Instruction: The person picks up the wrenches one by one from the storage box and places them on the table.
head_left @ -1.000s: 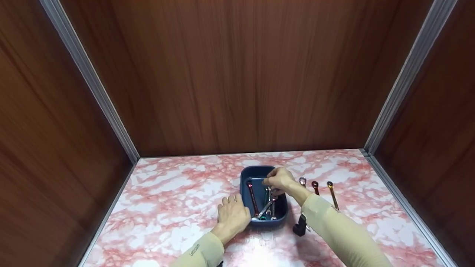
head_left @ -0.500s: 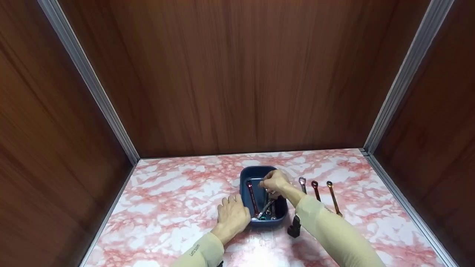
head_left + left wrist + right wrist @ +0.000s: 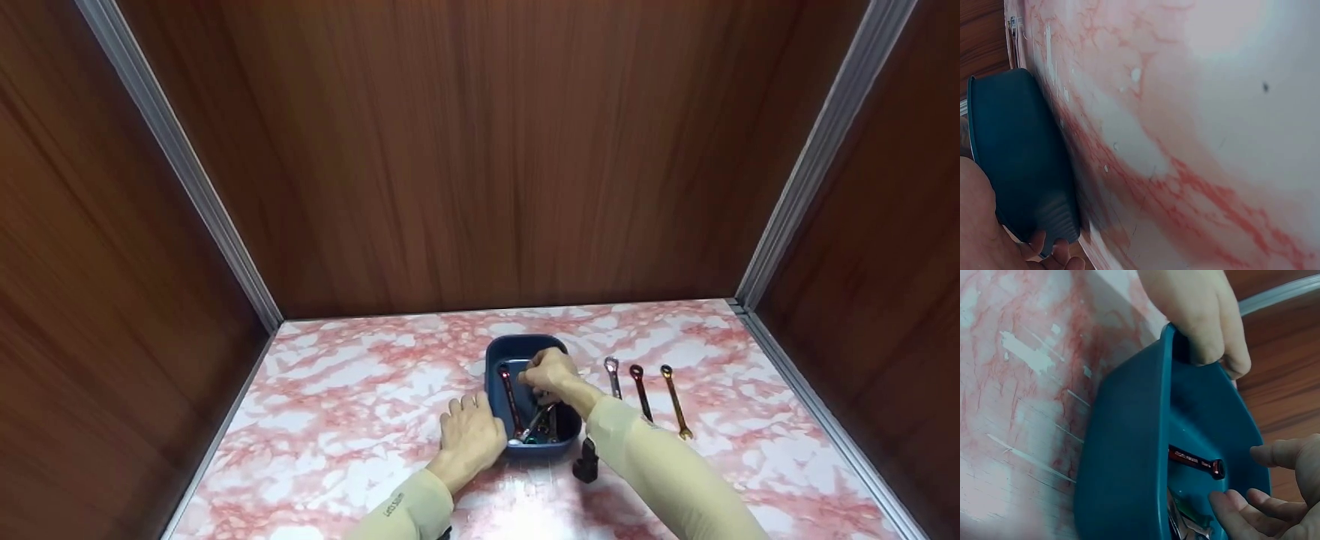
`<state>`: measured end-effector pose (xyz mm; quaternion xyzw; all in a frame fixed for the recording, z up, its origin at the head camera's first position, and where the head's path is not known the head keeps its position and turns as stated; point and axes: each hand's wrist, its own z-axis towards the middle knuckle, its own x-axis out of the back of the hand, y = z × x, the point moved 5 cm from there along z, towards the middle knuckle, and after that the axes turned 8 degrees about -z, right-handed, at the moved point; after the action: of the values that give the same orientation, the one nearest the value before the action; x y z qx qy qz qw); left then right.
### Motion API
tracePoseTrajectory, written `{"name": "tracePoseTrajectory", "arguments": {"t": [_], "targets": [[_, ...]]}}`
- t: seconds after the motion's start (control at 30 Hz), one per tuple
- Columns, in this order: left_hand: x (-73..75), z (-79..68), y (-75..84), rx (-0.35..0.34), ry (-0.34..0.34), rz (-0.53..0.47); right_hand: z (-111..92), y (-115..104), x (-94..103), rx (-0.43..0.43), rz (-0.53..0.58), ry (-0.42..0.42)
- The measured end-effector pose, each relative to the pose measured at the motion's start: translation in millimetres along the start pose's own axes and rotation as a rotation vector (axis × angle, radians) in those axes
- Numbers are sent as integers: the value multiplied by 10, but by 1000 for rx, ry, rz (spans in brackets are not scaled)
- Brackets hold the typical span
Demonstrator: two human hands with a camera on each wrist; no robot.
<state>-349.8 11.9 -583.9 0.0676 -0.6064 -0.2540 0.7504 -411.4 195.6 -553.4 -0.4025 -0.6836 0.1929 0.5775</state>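
A dark blue plastic bin (image 3: 517,343) stands on the table with several combination wrenches inside. My left hand (image 3: 471,435) grips its near left rim, fingers along the outer wall. In the right wrist view, thumb and fingers of my right hand (image 3: 1275,500) are spread apart over the bin, with nothing visible between them. A dark red wrench (image 3: 1196,462) lies along the bin's left side. Close below my right fingertips are silver wrenches (image 3: 534,424) and a green wrench (image 3: 1199,517), partly hidden by the hand and the bin wall.
Right of the bin, a silver wrench (image 3: 613,376), a red wrench (image 3: 641,394) and a gold wrench (image 3: 676,403) lie side by side on the marbled table (image 3: 360,420). My right forearm partly covers the red one. Brown wood-look panels (image 3: 480,150) enclose the back and sides.
My right hand has moved a little left and lower into the bin, its forearm uncovering more of the wrenches on the table. My left hand has stayed on the rim.
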Motion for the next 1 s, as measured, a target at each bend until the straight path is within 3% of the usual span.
{"name": "tracePoseTrajectory", "arguments": {"t": [0.73,1.0], "targets": [[19,12,0,-13,19,1,141,-36,-207,16,-92,22],[2,-9,-3,-22,25,20,275,45,-326,46,-315,110]]}}
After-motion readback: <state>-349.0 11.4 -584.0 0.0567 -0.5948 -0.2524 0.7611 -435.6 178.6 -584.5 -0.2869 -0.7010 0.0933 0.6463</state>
